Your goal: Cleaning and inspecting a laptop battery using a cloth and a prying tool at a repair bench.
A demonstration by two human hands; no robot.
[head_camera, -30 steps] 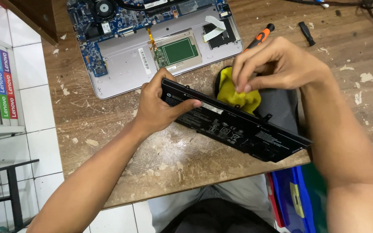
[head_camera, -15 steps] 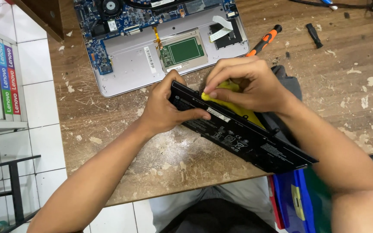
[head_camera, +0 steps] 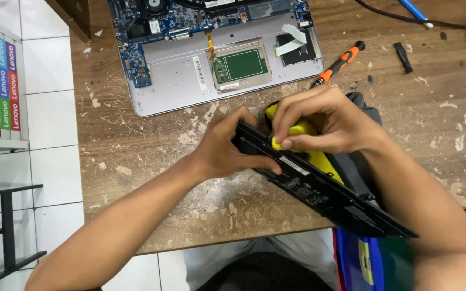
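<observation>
A long black laptop battery (head_camera: 319, 191) lies slanted across the front of the worn wooden table (head_camera: 152, 178), its right end past the table edge. My left hand (head_camera: 227, 148) grips the battery's left end. My right hand (head_camera: 324, 121) presses a yellow cloth (head_camera: 306, 145) onto the battery's top face near that same end. Beyond my hands lies an opened laptop (head_camera: 217, 54) with its bottom cover off, showing the blue circuit board and a green touchpad board.
An orange-and-black screwdriver (head_camera: 338, 63) lies to the right of the laptop, a small black bit (head_camera: 404, 57) further right, and a dark cable (head_camera: 432, 21) at the back. A grey cloth (head_camera: 360, 161) sits under my right wrist. White tiled floor on the left.
My right hand has slid the yellow cloth leftward along the battery toward my left hand. The battery has stayed in my left hand's grip.
</observation>
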